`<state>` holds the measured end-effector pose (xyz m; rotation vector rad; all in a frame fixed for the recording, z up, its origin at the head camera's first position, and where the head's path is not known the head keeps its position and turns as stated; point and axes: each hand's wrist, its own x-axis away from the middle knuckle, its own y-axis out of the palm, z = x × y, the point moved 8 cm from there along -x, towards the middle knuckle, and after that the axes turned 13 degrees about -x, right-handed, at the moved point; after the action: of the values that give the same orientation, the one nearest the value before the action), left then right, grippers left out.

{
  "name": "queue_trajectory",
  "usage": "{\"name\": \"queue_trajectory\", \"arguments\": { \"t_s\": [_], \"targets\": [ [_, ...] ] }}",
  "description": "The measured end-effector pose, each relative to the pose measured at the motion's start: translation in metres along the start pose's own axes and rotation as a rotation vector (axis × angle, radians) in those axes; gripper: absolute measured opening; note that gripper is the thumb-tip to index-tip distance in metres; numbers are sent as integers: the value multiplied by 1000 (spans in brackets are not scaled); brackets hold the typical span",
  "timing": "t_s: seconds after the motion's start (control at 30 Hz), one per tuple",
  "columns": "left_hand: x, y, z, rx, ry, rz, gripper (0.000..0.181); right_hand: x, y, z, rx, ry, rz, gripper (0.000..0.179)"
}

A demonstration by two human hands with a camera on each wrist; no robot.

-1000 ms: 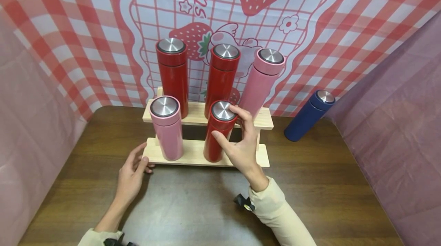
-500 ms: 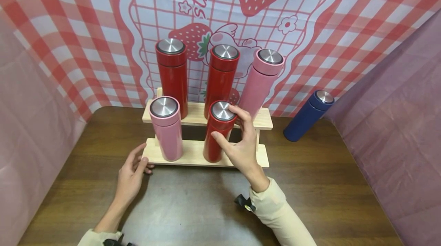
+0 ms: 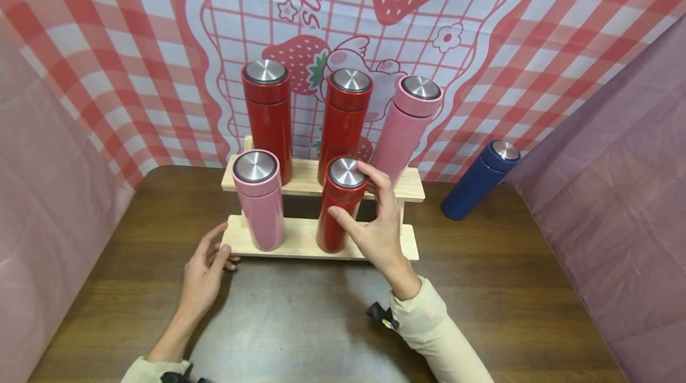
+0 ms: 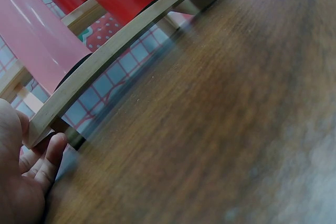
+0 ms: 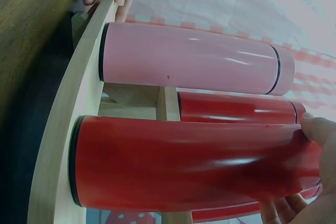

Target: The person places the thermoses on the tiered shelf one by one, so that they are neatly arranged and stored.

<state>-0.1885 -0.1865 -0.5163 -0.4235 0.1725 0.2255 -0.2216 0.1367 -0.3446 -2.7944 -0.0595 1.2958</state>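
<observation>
A two-tier wooden rack [image 3: 301, 236] holds several thermos flasks with steel-topped lids. My right hand [image 3: 379, 234] grips the upper part of the front red thermos [image 3: 333, 225], thumb on its near side and fingers round the far side. That flask's base sits on the lower shelf, as the right wrist view shows. My left hand [image 3: 202, 273] holds the left end of the lower shelf, with fingers [image 4: 51, 158] curled beneath the board. To the left on this shelf stands a pink thermos [image 3: 261, 216].
On the upper shelf are a red thermos [image 3: 270, 124] at left, another red thermos [image 3: 343, 127] in the middle and a pink thermos [image 3: 403, 133] at right. A blue thermos [image 3: 474, 186] stands on the brown table [image 3: 482, 287]. Behind hangs a strawberry-print cloth [image 3: 493, 73].
</observation>
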Motion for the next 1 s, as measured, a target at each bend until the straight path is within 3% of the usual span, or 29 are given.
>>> {"name": "queue_trajectory", "arguments": {
  "t_s": [0.53,1.0],
  "targets": [
    [0,0,-2,-8,-11,-7,45,-4,-20,-11,-75,-52,49,93],
    [0,1,-3,3,-11,-4,45,-1,-72,-13,-57,-105,149,93]
  ]
}}
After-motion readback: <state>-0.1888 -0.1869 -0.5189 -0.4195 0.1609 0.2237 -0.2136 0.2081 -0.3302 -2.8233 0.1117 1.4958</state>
